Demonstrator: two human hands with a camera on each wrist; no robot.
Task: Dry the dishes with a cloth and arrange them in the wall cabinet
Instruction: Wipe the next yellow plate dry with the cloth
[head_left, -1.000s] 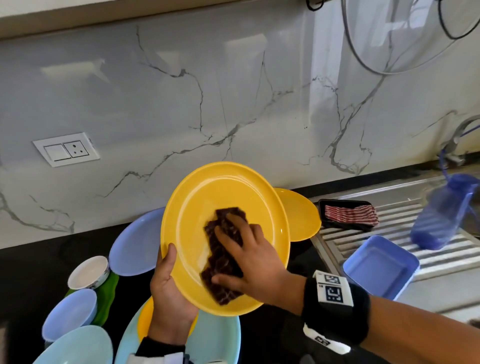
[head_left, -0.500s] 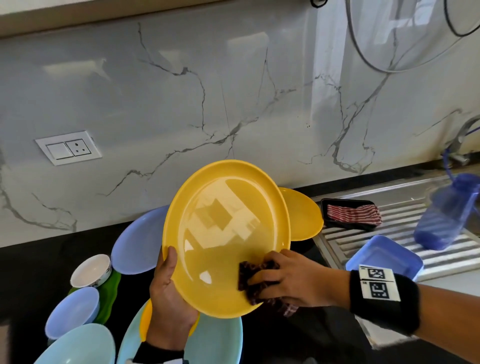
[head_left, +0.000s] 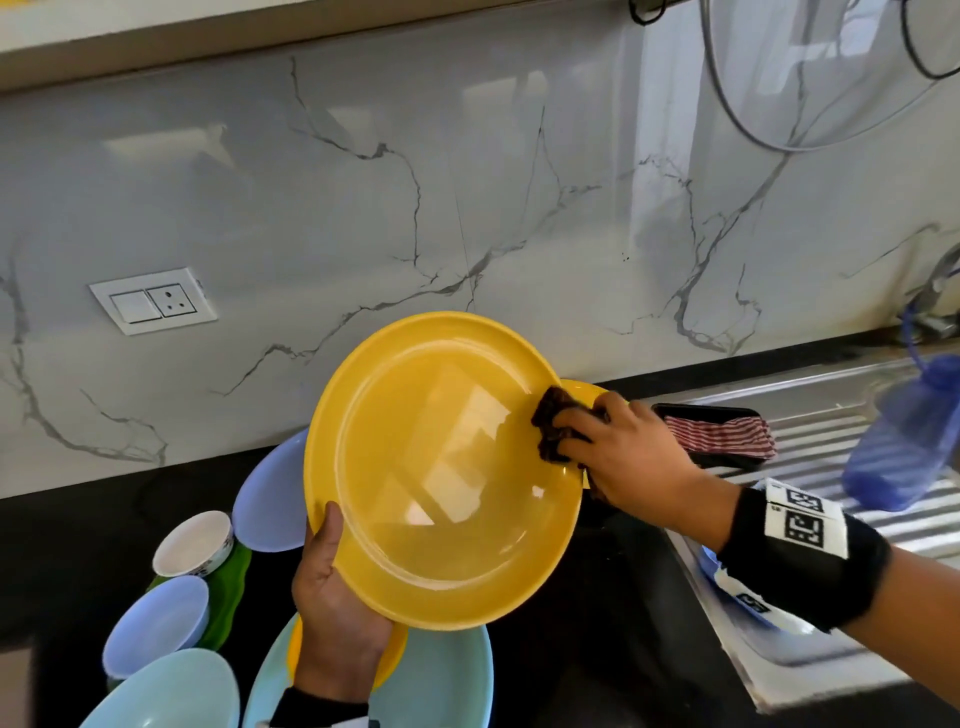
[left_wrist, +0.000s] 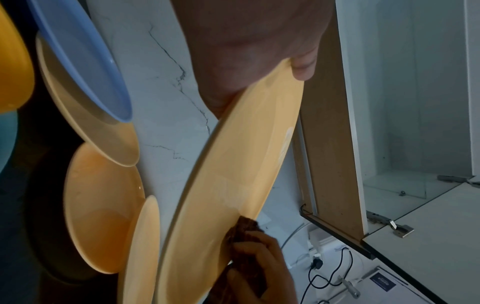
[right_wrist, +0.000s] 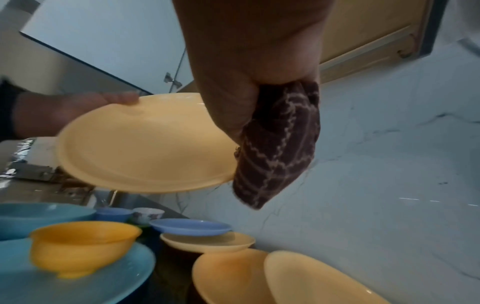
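Observation:
A big yellow plate (head_left: 441, 478) is tilted up over the black counter, its face toward me. My left hand (head_left: 332, 608) grips its lower left rim, thumb on the face. My right hand (head_left: 618, 452) holds a dark brown checked cloth (head_left: 553, 423) bunched against the plate's right rim. In the right wrist view the cloth (right_wrist: 278, 144) wraps over the plate (right_wrist: 145, 148) edge. The left wrist view shows the plate (left_wrist: 233, 181) edge-on with the cloth (left_wrist: 244, 230) at its far rim. The open wall cabinet (left_wrist: 415, 102) is beside it.
More dishes crowd the counter at lower left: a lilac plate (head_left: 270, 499), a white cup (head_left: 192, 543), a lilac bowl (head_left: 156, 623), pale blue plates (head_left: 441, 686) and a yellow bowl (right_wrist: 83, 244). On the steel drainboard (head_left: 831, 415) lie a striped cloth (head_left: 717, 436) and a blue bottle (head_left: 904, 436).
My right hand slid the cloth from the plate's middle down to its lower rim, then up to the right rim. The left hand kept its grip on the plate.

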